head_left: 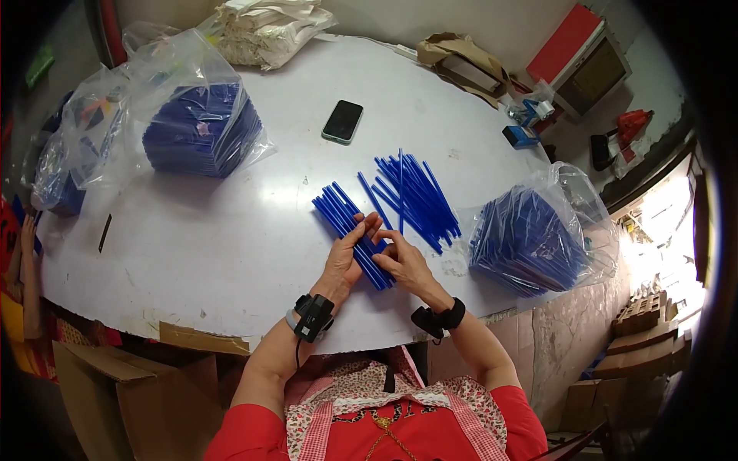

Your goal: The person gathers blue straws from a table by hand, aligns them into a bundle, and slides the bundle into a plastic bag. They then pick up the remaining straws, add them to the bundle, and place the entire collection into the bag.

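A bundle of thin blue plastic tubes (335,206) lies slantwise in my left hand (346,257), whose fingers and thumb wrap round its middle. My right hand (405,263) is at the bundle's right side, its fingers bent against the tubes; whether it pinches one I cannot make out. Just beyond my hands, a loose pile of the same blue tubes (421,201) is fanned out on the white table (284,223). A few tubes lie apart at the pile's left edge, close to my fingertips.
Clear plastic bags of stacked blue pieces stand at the left (204,131) and right (526,242). A phone (343,122) lies beyond the tubes. White sacks (269,31), a brown paper bag (465,67) and a blue box (520,137) line the far side. Another person's arm (31,276) shows far left.
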Motion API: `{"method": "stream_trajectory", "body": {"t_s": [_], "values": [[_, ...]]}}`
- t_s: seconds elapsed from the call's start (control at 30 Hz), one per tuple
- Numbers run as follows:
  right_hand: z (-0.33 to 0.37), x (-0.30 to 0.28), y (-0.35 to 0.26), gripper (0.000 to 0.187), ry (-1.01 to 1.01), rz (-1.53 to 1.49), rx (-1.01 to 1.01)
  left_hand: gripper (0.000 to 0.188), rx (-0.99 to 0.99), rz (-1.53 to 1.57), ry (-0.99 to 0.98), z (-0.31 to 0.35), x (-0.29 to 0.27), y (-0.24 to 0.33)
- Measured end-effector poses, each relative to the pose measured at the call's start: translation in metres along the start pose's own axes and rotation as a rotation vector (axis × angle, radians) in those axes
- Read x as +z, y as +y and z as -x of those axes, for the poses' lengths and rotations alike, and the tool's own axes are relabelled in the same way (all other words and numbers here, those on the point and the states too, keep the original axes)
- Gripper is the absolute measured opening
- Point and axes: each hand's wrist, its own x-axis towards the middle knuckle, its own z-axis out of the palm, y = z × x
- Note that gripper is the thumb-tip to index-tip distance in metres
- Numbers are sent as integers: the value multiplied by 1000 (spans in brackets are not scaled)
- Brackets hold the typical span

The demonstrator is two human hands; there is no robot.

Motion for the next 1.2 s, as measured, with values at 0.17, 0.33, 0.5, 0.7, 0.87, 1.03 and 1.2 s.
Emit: {"method": "stream_trajectory", "body": {"t_s": [0.17, 0.33, 0.5, 0.7, 0.87, 1.03, 1.2], "values": [[2, 3, -1, 38, 131, 244, -194, 28, -12, -93, -30, 3, 0, 0], [-5, -10, 0, 36, 248, 225, -249, 28, -6, -87, -33, 1, -3, 2], [-19, -37, 22, 33, 568, 462, -414, 33, -42, -28, 30, 5, 5, 1], [4, -7, -3, 34, 67, 203, -84, 45, -11, 48, -15, 1, 1, 4], [5, 12, 5, 36, -46, -464, 96, 44, 6, 17, -4, 2, 3, 5], [2, 3, 12, 37, 155, -376, -17, 50, -14, -14, 28, 2, 3, 4], [-15, -28, 33, 33, 532, 266, -220, 61, -44, -3, 28, 6, 8, 3]]}}
